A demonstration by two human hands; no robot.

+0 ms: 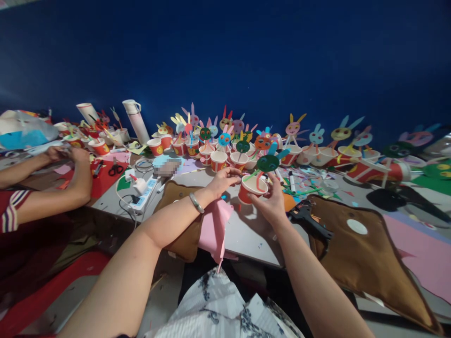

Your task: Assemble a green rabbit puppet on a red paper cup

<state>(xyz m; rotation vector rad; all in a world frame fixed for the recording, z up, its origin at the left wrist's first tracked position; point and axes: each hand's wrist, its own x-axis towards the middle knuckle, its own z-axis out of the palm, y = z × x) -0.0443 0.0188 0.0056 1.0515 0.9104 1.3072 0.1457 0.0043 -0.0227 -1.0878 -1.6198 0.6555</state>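
A red and white paper cup (248,195) stands in front of me, tilted slightly, with my right hand (273,203) closed round its right side. Out of the cup rises a dark green paper rabbit head (268,163) with blue ears, on green and orange paper strips. My left hand (223,182), wearing a bracelet at the wrist, is just left of the cup with its fingers bent and pinched together. Whatever lies between those fingertips is too small to make out. Below my left hand, a pink sheet (215,225) hangs over the table edge.
Several rabbit cups (218,159) line the back by the blue wall. A black glue gun (310,218) lies on a brown cushion (369,253) at right. A power strip (145,195) with cables is at left, beside scissors (115,167) and a co-worker's arms (70,185). Paper scraps litter the table.
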